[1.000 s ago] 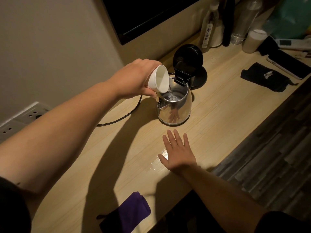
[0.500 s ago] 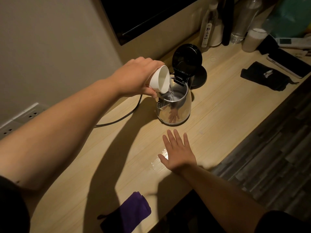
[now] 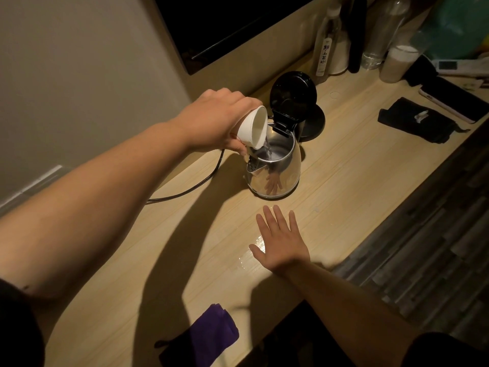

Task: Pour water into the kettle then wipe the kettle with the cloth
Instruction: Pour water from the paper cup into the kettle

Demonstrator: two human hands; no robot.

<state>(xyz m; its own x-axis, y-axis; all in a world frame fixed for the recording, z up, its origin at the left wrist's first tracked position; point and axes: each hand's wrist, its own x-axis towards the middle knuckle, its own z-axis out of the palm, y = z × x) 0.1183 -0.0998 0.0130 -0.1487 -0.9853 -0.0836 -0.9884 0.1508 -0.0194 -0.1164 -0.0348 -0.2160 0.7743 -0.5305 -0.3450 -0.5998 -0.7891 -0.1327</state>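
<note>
A steel kettle stands on the wooden counter with its black lid tipped open. My left hand grips a small white cup, tilted steeply over the kettle's mouth, and a thin stream of water runs from its rim into the kettle. My right hand lies flat on the counter in front of the kettle, fingers spread and straight. A purple cloth lies folded near the counter's front edge, below both hands.
A small puddle glistens on the counter beside my right thumb. The kettle's black base and cord sit behind it. Bottles, a white jar, a black pouch and a phone crowd the far right.
The cup has tilted a little further and water keeps flowing into the kettle. My right hand has stayed flat in the same spot.
</note>
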